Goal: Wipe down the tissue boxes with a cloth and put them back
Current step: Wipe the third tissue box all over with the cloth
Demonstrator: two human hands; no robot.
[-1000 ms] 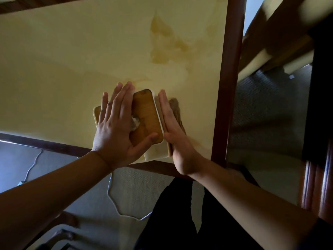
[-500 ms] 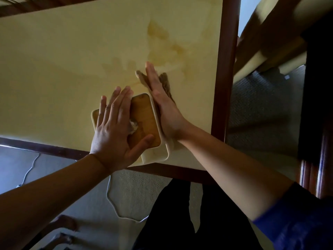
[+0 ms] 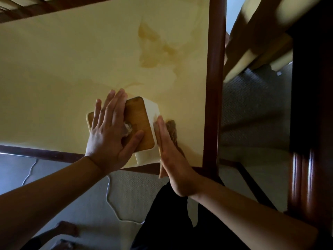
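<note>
A white tissue box (image 3: 150, 112) with a wooden lid stands near the front right corner of a cream table (image 3: 72, 69). A tuft of tissue pokes out of the lid. My left hand (image 3: 110, 134) lies flat on the lid with straight fingers and holds the box down. My right hand (image 3: 169, 156), fingers straight and on edge, presses a brown cloth (image 3: 172, 130) against the box's right side. Most of the cloth is hidden behind that hand.
The table has a dark wooden frame (image 3: 214, 87) along its right and front edges and a darker stain (image 3: 155, 51) on its top. A white cable (image 3: 110, 195) lies on the pale carpet below. Dark wooden furniture (image 3: 306, 123) stands at the right.
My right hand and the cloth slid forward along the box's right side, then back toward me. The left hand stayed flat on the lid.
</note>
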